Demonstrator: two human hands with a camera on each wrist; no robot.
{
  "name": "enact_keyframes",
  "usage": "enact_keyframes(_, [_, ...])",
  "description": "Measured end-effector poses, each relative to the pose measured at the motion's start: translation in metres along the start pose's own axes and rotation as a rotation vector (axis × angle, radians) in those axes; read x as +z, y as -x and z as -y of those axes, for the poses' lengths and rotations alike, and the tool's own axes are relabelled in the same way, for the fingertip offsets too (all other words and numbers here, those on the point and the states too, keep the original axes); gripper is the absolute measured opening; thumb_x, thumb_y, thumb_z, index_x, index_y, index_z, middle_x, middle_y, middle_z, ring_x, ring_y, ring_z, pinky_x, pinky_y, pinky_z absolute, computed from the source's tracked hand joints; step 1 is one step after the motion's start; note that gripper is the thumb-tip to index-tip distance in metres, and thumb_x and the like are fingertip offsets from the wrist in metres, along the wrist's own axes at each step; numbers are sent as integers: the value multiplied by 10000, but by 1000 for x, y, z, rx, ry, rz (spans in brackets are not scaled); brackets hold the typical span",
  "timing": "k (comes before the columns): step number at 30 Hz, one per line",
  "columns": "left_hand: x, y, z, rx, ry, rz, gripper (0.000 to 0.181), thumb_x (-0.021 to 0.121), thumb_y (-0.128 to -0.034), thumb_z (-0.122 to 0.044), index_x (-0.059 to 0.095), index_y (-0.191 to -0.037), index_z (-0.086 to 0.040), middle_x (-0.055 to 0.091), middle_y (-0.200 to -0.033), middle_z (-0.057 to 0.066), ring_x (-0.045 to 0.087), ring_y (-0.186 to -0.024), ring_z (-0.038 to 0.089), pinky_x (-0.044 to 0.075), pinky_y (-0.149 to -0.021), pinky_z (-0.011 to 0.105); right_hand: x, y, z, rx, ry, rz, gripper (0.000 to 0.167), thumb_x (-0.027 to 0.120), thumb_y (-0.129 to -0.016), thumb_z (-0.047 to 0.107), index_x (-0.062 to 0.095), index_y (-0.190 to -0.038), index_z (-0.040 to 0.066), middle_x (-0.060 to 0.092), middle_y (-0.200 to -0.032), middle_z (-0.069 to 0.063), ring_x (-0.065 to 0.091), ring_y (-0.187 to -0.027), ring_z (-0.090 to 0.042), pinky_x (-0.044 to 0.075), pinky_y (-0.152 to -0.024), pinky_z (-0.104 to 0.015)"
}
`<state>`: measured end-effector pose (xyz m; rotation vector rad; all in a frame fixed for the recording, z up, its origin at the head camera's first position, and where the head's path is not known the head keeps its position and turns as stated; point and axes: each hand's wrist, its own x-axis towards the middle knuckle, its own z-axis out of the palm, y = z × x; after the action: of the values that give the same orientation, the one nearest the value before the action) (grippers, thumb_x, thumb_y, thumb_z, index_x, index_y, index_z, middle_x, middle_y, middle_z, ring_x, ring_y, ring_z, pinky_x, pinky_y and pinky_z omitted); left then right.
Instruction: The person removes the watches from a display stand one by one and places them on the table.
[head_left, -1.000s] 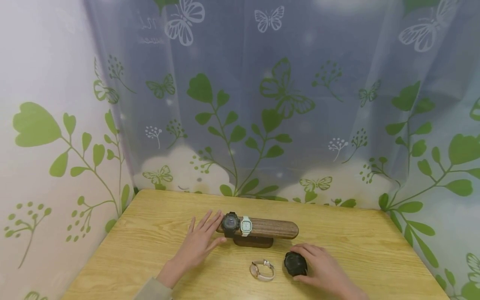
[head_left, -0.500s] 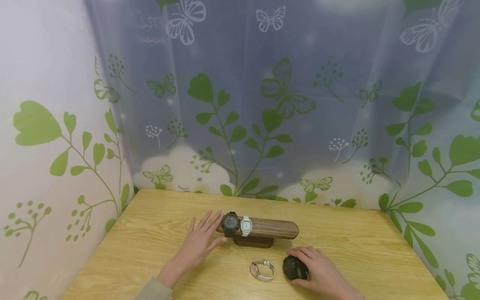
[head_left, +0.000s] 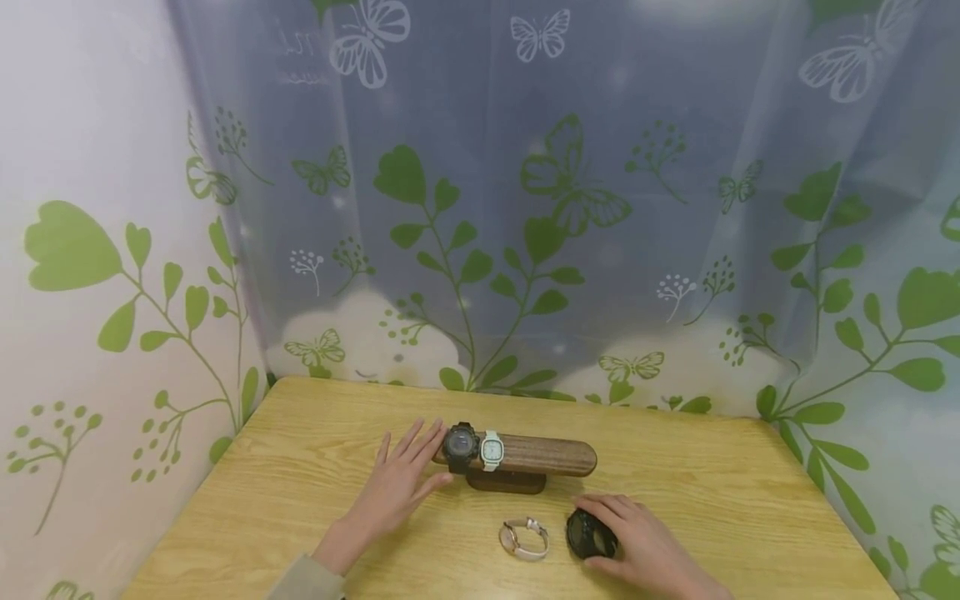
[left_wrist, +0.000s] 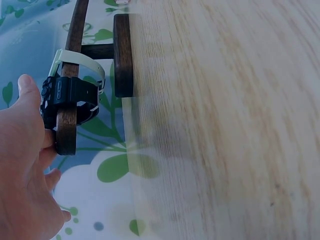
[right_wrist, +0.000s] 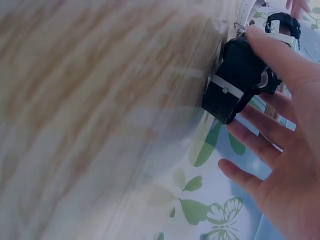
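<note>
A dark wooden watch stand [head_left: 547, 455] carries a black sports watch [head_left: 461, 444] at its left end, with a mint-green square watch [head_left: 492, 451] beside it. My left hand [head_left: 393, 487] rests at the stand's left end, fingers fairly straight and spread, next to the sports watch. In the left wrist view, the stand's bar [left_wrist: 66, 132] lies by the fingers. My right hand [head_left: 645, 542] holds a second black watch [head_left: 588, 534] at the table, thumb and fingers on either side; its strap and buckle [right_wrist: 225, 90] show in the right wrist view.
A light-strapped watch with a rose-gold case [head_left: 524, 540] lies on its side on the wooden table [head_left: 712, 467], between the stand and the right hand. Behind the table hangs a curtain [head_left: 487, 208] with leaves and butterflies.
The black watch in my right hand has turned slightly and shifted a little to the left and down in the head view. My left hand and the stand have stayed in place.
</note>
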<state>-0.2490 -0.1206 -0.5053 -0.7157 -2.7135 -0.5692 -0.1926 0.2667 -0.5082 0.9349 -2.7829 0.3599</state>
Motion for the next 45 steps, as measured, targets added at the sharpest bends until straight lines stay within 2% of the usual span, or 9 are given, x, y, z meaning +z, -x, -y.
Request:
enact_keyframes(4, [-1,-1,0,-4,-12,9,718,544,-1009,-502,329,-1592,-142,280,-1654,20,212,-1537,312,78,-1190,696,-4,0,2,18,-2,-32,666,686,-896,575,594,-1408,158,644,-1324,-36,643,-1137,-268,560,-897,-540])
enact_keyframes(8, [-2,0,-1,-8,-10,15,714,550,-1010,-490,333,-1590,-135,282,-1653,23,201,-1540,310,72,-1191,694,-7,-1,1,29,24,-118,486,684,-946,451,647,-1345,175,673,-1270,21,655,-1099,-209,567,-898,-500])
enact_keyframes(14, [-2,0,-2,-11,-9,17,708,557,-1010,-479,342,-1586,-128,277,-1653,20,191,-1542,306,68,-1193,689,-10,-5,-6,-50,79,-349,418,806,-859,244,701,-1260,187,717,-1175,67,667,-1053,-178,582,-862,-481])
enact_keyframes(19, [-2,0,-2,-8,-15,21,711,540,-1012,-495,341,-1587,-128,287,-1652,30,204,-1539,313,71,-1193,690,-14,-10,-13,-104,63,-440,465,838,-794,125,711,-1239,168,725,-1154,66,676,-1025,-175,582,-849,-459])
enact_keyframes(26, [-2,0,-2,-1,-13,11,709,541,-1012,-496,345,-1585,-126,311,-1645,48,229,-1531,335,75,-1189,698,-16,-19,-18,-108,80,-414,512,836,-793,112,694,-1283,153,709,-1229,1,666,-1097,-216,523,-935,-476])
enact_keyframes(36, [-1,0,0,-3,-18,11,705,540,-1014,-494,345,-1585,-128,316,-1644,49,197,-1542,305,69,-1193,691,-7,-30,-24,-55,141,-208,687,728,-926,309,461,-1532,124,457,-1571,-46,462,-1402,-291,386,-1096,-610])
enact_keyframes(40, [0,0,0,-8,-13,15,703,537,-1015,-492,344,-1586,-131,296,-1651,33,187,-1545,300,62,-1195,688,-4,-32,-26,-62,148,-182,728,706,-938,343,406,-1563,121,400,-1608,-54,425,-1429,-287,122,-1267,-469])
enact_keyframes(43, [0,0,1,-13,-7,23,707,537,-1014,-495,334,-1590,-139,267,-1657,11,176,-1547,294,51,-1198,682,-1,-32,-27,-82,152,-180,717,671,-956,381,403,-1562,106,398,-1608,-69,424,-1432,-286,-97,-1241,-291])
enact_keyframes(45, [0,0,1,-11,4,19,705,541,-1014,-489,334,-1590,-140,266,-1657,11,181,-1546,299,55,-1197,688,0,-33,-27,-93,161,-181,703,635,-975,419,409,-1557,97,406,-1602,-76,430,-1429,-281,-81,-1254,-318])
